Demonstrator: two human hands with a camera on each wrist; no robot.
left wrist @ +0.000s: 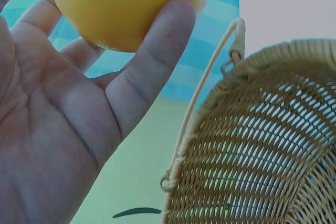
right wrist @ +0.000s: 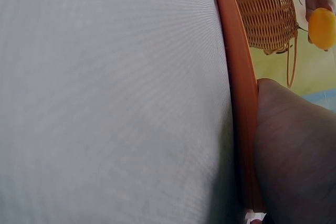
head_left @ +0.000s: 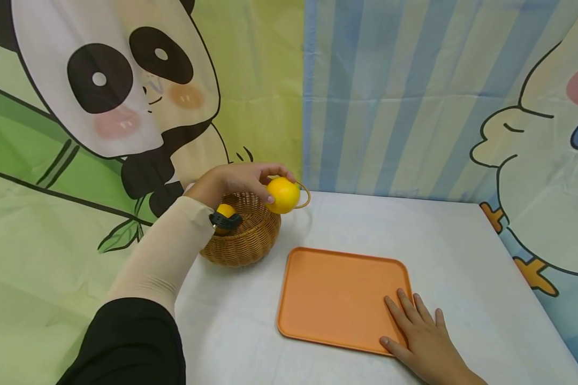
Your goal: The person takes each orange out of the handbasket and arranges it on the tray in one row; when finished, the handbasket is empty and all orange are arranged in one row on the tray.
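My left hand [head_left: 243,179] grips a smooth, round yellow fruit [head_left: 283,195] between thumb and fingers, above the right rim of a brown wicker basket [head_left: 243,246]. In the left wrist view the thumb lies across the front of the fruit [left wrist: 126,11], and the basket [left wrist: 262,129] opens beside the hand. Another yellow-orange fruit [head_left: 226,210] sits inside the basket, partly hidden by the wrist strap. My right hand [head_left: 426,339] rests with spread fingers on the right edge of an orange tray [head_left: 342,299]. The right wrist view shows the tray's side [right wrist: 242,103] and the thumb along it.
A white table [head_left: 443,235] bears the tray and the basket. The basket's loop handle [head_left: 306,197] sticks out to the right behind the held fruit. Printed curtains with a panda [head_left: 125,80] and blue stripes [head_left: 395,96] hang behind the table.
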